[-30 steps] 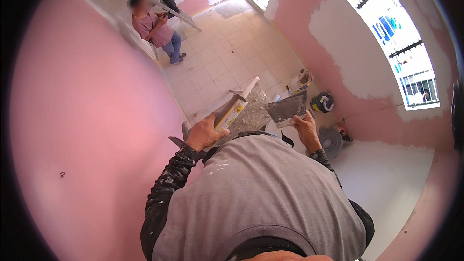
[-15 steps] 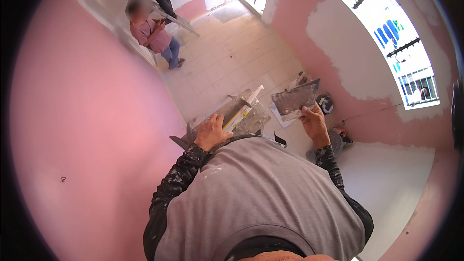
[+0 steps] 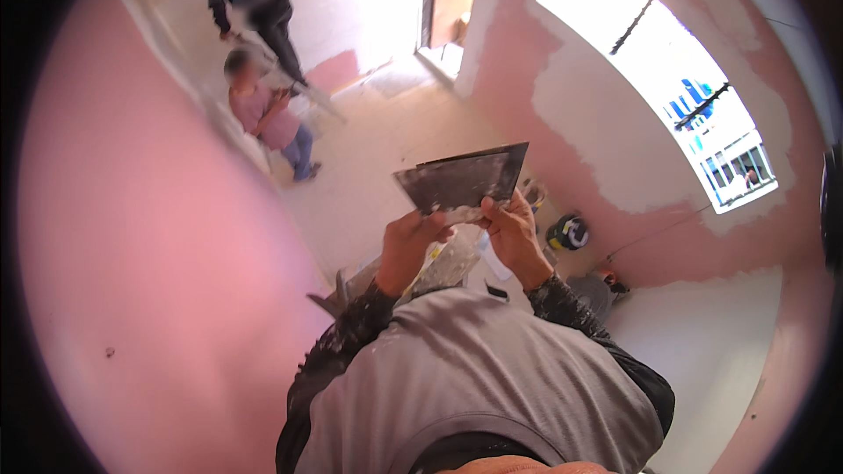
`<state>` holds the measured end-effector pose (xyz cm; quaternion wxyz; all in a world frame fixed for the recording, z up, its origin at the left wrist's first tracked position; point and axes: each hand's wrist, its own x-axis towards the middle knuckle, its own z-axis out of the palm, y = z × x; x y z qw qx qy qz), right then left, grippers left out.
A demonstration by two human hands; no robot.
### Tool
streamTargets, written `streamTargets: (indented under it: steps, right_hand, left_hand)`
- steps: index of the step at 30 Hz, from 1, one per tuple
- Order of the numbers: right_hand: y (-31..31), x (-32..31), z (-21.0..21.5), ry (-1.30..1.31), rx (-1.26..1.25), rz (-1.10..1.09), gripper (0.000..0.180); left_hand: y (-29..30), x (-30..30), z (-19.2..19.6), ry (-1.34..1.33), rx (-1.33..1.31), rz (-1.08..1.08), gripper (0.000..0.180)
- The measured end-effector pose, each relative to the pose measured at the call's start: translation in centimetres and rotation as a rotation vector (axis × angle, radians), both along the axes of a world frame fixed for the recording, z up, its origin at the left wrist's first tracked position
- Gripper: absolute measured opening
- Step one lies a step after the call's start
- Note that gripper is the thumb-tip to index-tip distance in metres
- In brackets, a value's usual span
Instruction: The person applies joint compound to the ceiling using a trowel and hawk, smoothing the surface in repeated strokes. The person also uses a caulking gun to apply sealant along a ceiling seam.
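In front of my chest I hold up two wide putty knives (image 3: 457, 184), dark flat blades that overlap, with pale filler smeared along the lower edge. My left hand (image 3: 409, 244) is closed at their lower left corner, thumb and fingers pinching that edge. Opposite it, my right hand (image 3: 516, 233) grips the lower right part, its thumb on the near face. Which blade each hand bears cannot be told. Below the hands, a filler-stained board (image 3: 450, 265) shows partly; my hands and shirt hide the rest.
A dark bucket (image 3: 567, 233) stands on the floor by the right wall. Far left, a person in pink (image 3: 270, 118) is near a ladder (image 3: 327, 104), with another person in dark clothes (image 3: 255, 4) above. Patched pink walls (image 3: 606, 123) and a barred window (image 3: 676, 79) lie right.
My left hand has left the white-and-yellow tube on the board and come up to the putty knives. My right hand has brought the knives left, to the middle. The view has shifted.
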<state>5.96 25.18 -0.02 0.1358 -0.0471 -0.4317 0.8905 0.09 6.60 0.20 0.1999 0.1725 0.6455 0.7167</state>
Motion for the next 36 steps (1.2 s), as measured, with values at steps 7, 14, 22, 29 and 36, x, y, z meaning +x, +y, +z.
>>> streamTargets:
  steps: [7,14,22,29,36]
  right_hand:
    - [4.4,-0.3,6.4,0.230,0.079,-0.085,0.033]
    - [5.9,0.4,8.8,0.220,-0.086,-0.128,0.030]
    - [2.0,1.8,4.5,-0.036,0.004,-0.038,0.024]
    - [-2.5,0.4,3.8,0.113,0.434,-0.202,0.021]
    - [-1.7,-0.4,6.1,0.926,1.676,-0.578,0.024]
  left_hand:
    - [-5.1,-2.7,0.9,-0.131,0.562,-0.049,0.023]
    - [-6.4,-3.9,2.5,0.059,0.481,0.221,0.023]
    - [-6.7,-1.4,5.5,0.245,0.133,0.564,0.019]
    - [-9.2,-0.5,5.6,0.465,-0.094,0.709,0.019]
    - [-11.0,-2.3,5.0,0.110,0.495,0.574,0.021]
